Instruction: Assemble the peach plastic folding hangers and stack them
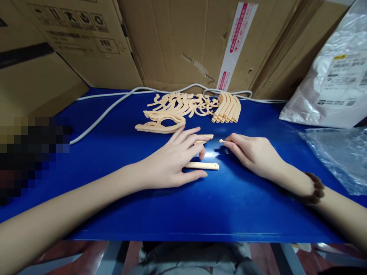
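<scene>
My left hand (177,158) is spread palm down over the blue table, its fingers apart. Beneath it lies a straight beige plastic bar (205,165) with a hole near its right end, the other end hidden by the hand. A second beige piece (207,137) shows past the fingers; whether they touch it I cannot tell. To the right, my right hand (249,151) is closed in a pinch on a small beige plastic piece with a knobbed end (221,141). Most of that piece is covered by the fingers.
Behind the hands lie stacked beige pieces with oval openings (160,124), a heap of beige hooks (183,103) and a row of curved beige arms (228,109). A white cable (114,103) crosses the back. Cardboard boxes (183,38) and plastic bags (329,84) border the table.
</scene>
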Available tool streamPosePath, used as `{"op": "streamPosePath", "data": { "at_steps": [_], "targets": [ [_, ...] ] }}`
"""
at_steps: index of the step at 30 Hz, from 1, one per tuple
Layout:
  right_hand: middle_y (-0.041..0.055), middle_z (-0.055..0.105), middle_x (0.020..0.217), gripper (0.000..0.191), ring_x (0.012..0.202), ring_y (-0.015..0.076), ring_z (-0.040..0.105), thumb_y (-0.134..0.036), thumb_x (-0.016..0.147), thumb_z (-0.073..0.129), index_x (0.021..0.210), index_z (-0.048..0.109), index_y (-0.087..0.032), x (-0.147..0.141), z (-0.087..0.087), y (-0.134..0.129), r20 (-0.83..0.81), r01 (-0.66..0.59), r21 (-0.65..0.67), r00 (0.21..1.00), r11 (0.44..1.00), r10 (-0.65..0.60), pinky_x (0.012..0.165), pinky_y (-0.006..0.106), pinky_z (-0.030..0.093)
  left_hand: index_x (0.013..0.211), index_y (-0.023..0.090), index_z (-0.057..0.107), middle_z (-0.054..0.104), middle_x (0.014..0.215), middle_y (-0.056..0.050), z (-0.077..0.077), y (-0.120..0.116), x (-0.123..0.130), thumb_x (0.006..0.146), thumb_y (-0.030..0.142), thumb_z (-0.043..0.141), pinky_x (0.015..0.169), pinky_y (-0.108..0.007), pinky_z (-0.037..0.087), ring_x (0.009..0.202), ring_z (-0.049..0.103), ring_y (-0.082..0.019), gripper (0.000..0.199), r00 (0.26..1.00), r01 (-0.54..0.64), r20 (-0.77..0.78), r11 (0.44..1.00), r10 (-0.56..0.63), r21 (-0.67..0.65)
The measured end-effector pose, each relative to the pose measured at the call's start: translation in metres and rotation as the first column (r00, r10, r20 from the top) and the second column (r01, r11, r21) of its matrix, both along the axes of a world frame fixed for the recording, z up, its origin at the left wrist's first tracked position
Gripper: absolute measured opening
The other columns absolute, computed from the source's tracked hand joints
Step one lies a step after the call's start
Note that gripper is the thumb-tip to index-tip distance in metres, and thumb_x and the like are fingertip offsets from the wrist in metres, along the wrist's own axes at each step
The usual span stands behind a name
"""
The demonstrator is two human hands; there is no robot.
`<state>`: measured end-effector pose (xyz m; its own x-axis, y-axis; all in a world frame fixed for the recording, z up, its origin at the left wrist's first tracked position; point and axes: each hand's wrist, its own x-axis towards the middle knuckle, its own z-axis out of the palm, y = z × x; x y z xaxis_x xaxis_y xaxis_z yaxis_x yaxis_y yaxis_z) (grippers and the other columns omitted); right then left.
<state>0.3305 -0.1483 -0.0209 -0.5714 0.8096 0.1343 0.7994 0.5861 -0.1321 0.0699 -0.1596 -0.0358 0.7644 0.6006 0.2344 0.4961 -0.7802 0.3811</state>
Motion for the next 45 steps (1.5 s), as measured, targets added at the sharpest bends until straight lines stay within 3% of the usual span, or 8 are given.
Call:
{"op": "streamPosePath", "data": {
  "at_steps": [4, 9, 14, 24, 31, 40, 45],
  "targets": [
    [0.0065, 0.073, 0.098, 0.039, 0.084, 0.0189, 0.071, -0.041, 0.104, 0.03, 0.103, 0.062, -0.019, -0.001, 0.0, -0.003, -0.005, -0.032, 0.001, 0.999, 0.999, 0.032, 0.068, 0.028, 0.046, 0.101, 0.021, 0.053, 0.039, 0.154, -0.011, 0.0, 0.001, -0.001, 0.094, 0.043, 0.055, 0.12, -0.06, 0.016, 0.148, 0.023, -0.034, 0.024, 0.999, 0.034, -0.018, 0.999, -0.034, 0.018],
    [0.0067, 0.073, 0.097, 0.039, 0.082, 0.0183, 0.07, -0.04, 0.104, 0.03, 0.103, 0.062, -0.018, -0.003, 0.0, -0.005, -0.025, -0.047, -0.004, 0.999, 0.999, 0.047, 0.068, 0.027, 0.047, 0.105, 0.019, 0.054, 0.038, 0.154, -0.013, -0.001, 0.003, 0.0, 0.101, 0.033, 0.043, 0.121, -0.055, 0.021, 0.148, 0.024, -0.031, 0.018, 0.993, 0.081, -0.082, 0.997, -0.08, 0.008],
    [0.0069, 0.072, 0.096, 0.04, 0.083, 0.0183, 0.069, -0.04, 0.104, 0.029, 0.102, 0.062, -0.018, -0.006, 0.0, -0.008, -0.065, -0.051, -0.044, 0.997, 0.998, 0.048, 0.069, 0.027, 0.045, 0.109, 0.019, 0.052, 0.042, 0.151, -0.013, -0.003, 0.002, 0.003, 0.103, 0.033, 0.038, 0.122, -0.049, 0.022, 0.149, 0.024, -0.028, 0.021, 0.997, 0.044, -0.065, 0.999, -0.043, 0.021],
    [-0.0014, 0.06, 0.069, 0.041, 0.06, 0.0125, 0.052, -0.046, 0.102, 0.034, 0.081, 0.057, -0.02, -0.008, 0.01, -0.011, -0.281, -0.061, -0.276, 0.96, 0.959, -0.019, 0.06, 0.026, 0.034, 0.105, 0.021, 0.043, 0.035, 0.156, -0.013, 0.002, 0.001, 0.004, 0.104, 0.03, 0.034, 0.123, -0.049, 0.02, 0.148, 0.026, -0.022, 0.013, 0.998, 0.021, 0.053, 0.995, -0.016, -0.095],
    [-0.0035, 0.051, 0.064, 0.043, 0.056, 0.0106, 0.044, -0.046, 0.102, 0.032, 0.072, 0.048, -0.02, -0.009, 0.013, -0.013, -0.368, -0.106, -0.33, 0.929, 0.938, -0.024, 0.058, 0.026, 0.032, 0.1, 0.022, 0.043, 0.035, 0.156, -0.011, 0.003, 0.0, 0.005, 0.104, 0.034, 0.035, 0.122, -0.049, 0.023, 0.149, 0.024, -0.024, 0.014, 0.997, -0.014, 0.078, 0.989, 0.025, -0.145],
    [-0.0038, 0.058, 0.068, 0.033, 0.056, 0.0091, 0.047, -0.045, 0.099, 0.045, 0.091, 0.063, -0.019, -0.009, 0.012, -0.014, -0.374, -0.177, -0.309, 0.926, 0.934, 0.052, 0.056, 0.023, 0.035, 0.117, 0.019, 0.043, 0.035, 0.156, -0.013, -0.001, -0.001, 0.005, 0.103, 0.029, 0.037, 0.123, -0.046, 0.023, 0.148, 0.026, -0.022, 0.018, 0.99, -0.011, 0.135, 0.992, 0.029, -0.128],
    [0.0012, 0.069, 0.08, 0.033, 0.061, 0.0112, 0.057, -0.042, 0.101, 0.041, 0.099, 0.065, -0.019, -0.011, 0.009, -0.016, -0.306, -0.159, -0.225, 0.948, 0.961, 0.085, 0.06, 0.023, 0.039, 0.114, 0.018, 0.053, 0.033, 0.157, -0.01, -0.001, 0.001, 0.005, 0.105, 0.03, 0.031, 0.124, -0.047, 0.02, 0.149, 0.024, -0.024, 0.027, 0.999, 0.014, 0.039, 0.997, -0.011, -0.08]
  ]
}}
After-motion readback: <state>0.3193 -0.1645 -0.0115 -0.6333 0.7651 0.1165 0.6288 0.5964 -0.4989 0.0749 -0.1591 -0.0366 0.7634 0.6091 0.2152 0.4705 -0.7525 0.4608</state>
